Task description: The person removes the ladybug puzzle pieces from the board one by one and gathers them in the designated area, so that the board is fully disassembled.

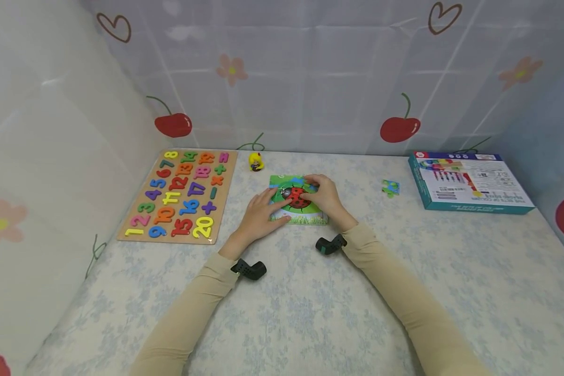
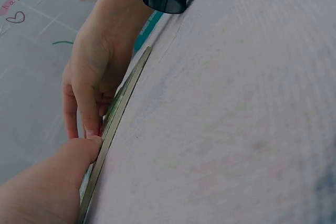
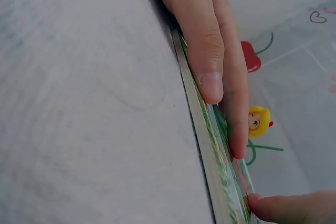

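Beige sleeves (image 1: 179, 318) cross lower frame; left hand (image 1: 260, 214), fingers apart, seemingly steadies central ladybug jigsaw (image 1: 297, 203); right hand (image 1: 327, 197): grip unclear.

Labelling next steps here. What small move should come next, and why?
I'd probably have the right hand lift off and reach for the loose piece: it lies apart from the ladybug puzzle, on that hand's side, and its green and blue match the puzzle's colors. The left hand, resting on the puzzle, could likely steady it.
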Action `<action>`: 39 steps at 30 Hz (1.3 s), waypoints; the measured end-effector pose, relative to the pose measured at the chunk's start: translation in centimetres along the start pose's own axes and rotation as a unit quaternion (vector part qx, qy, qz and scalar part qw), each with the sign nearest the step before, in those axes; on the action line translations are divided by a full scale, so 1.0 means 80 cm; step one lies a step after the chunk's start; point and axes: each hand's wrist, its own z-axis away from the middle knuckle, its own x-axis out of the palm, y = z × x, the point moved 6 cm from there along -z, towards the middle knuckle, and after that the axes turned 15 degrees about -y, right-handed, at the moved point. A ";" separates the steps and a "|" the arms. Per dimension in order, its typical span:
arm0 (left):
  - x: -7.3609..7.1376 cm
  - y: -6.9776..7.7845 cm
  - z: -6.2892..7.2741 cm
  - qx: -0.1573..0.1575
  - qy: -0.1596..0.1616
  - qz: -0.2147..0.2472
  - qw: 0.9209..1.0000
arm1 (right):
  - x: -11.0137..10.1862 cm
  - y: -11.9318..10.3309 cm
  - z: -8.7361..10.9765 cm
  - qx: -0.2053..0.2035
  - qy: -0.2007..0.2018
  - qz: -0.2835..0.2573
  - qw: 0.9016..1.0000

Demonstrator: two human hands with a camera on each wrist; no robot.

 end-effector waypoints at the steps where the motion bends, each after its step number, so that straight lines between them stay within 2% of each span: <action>1: 0.000 0.000 0.000 0.000 -0.001 -0.001 1.000 | 0.000 0.001 -0.001 -0.001 -0.002 0.001 1.000; 7: 0.001 0.000 -0.001 -0.002 -0.007 -0.001 1.000 | 0.001 0.001 -0.004 -0.024 0.009 -0.005 1.000; 13: -0.001 0.001 0.002 -0.002 -0.004 0.006 1.000 | -0.004 0.002 -0.002 -0.060 0.064 -0.059 0.994; 18: -0.001 -0.001 0.004 -0.007 -0.010 0.002 1.000 | -0.004 0.005 -0.002 -0.066 0.081 -0.098 0.990; 26: -0.002 0.003 0.000 -0.006 -0.021 -0.011 1.000 | -0.011 0.015 -0.009 -0.027 0.086 -0.122 0.988; 29: -0.001 0.004 -0.002 -0.009 -0.016 -0.016 1.000 | -0.015 0.020 -0.010 -0.007 0.086 -0.154 0.984; 32: -0.001 0.003 -0.002 -0.008 -0.008 -0.018 1.000 | -0.022 0.024 -0.004 0.013 0.095 -0.198 0.976; 36: -0.002 0.002 -0.001 -0.007 -0.001 -0.014 1.000 | -0.045 0.030 0.009 0.031 0.121 -0.212 0.969; 39: -0.002 0.001 -0.001 -0.008 0.001 -0.012 1.000 | -0.072 0.039 0.023 0.032 0.140 -0.197 0.970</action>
